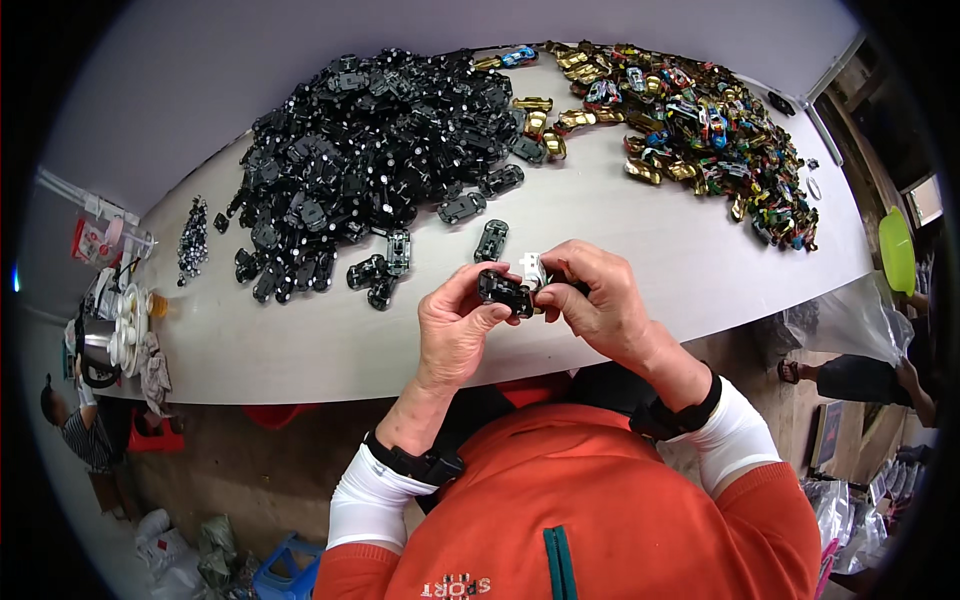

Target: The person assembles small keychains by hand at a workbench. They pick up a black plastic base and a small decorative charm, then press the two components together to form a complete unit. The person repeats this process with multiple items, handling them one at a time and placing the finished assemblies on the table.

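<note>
Two piles on long pale grey tabletop (620,215) | big heap of black plastic toy-car chassis (370,150) far left | gold and coloured toy-car bodies (700,115) far right | left hand (455,330), right hand (600,300) over near edge, fingers pinching small black chassis with white part (512,285) between them

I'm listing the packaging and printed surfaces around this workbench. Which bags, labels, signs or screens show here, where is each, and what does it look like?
Clear plastic bag: off the table's right edge, crumpled, see-through.
Red-and-white packet: far left end of the table, small, inside a clear container.
Plastic bags: on the floor at lower right, shiny, clear.
Printed lettering: on the person's orange top, bottom edge, white and orange.
No screens or signs visible.
</note>
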A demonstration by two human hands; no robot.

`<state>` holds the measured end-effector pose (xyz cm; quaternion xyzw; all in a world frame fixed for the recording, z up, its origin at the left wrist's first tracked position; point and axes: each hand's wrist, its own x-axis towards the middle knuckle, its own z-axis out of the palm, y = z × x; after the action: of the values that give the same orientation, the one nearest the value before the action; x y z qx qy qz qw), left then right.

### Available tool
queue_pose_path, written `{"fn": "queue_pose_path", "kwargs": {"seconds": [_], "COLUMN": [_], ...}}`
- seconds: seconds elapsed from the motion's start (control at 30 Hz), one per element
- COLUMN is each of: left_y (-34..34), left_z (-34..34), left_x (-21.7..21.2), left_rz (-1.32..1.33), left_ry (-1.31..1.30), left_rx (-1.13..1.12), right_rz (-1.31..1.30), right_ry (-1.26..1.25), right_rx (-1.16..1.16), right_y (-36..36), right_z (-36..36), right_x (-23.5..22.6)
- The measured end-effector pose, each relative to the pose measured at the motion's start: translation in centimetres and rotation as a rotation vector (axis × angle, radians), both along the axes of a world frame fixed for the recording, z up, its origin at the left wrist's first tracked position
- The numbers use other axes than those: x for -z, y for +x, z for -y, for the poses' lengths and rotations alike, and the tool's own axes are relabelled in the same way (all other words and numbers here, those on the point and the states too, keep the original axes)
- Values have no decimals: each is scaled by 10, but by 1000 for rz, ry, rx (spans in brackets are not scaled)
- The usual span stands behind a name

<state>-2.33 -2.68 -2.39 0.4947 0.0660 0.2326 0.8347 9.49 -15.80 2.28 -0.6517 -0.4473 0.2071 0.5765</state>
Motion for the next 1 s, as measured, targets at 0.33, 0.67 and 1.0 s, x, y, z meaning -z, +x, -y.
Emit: {"fn": "queue_pose_path", "kwargs": {"seconds": [0.33,0.67,1.0], "left_y": [1,0,6], "left_z": [0,4,-7], "left_x": [-3,-15,-34], "left_rz": [67,46,-102], "left_ry": [65,133,-6], "left_rx": [-26,-49,159], "right_rz": [335,254,-146], "right_ry": [114,59,-212], "right_rx": [-68,-99,-205], "right_y": [-6,-6,9], "right_z": [0,0,-11], "right_x": [-2,-7,-33]}}
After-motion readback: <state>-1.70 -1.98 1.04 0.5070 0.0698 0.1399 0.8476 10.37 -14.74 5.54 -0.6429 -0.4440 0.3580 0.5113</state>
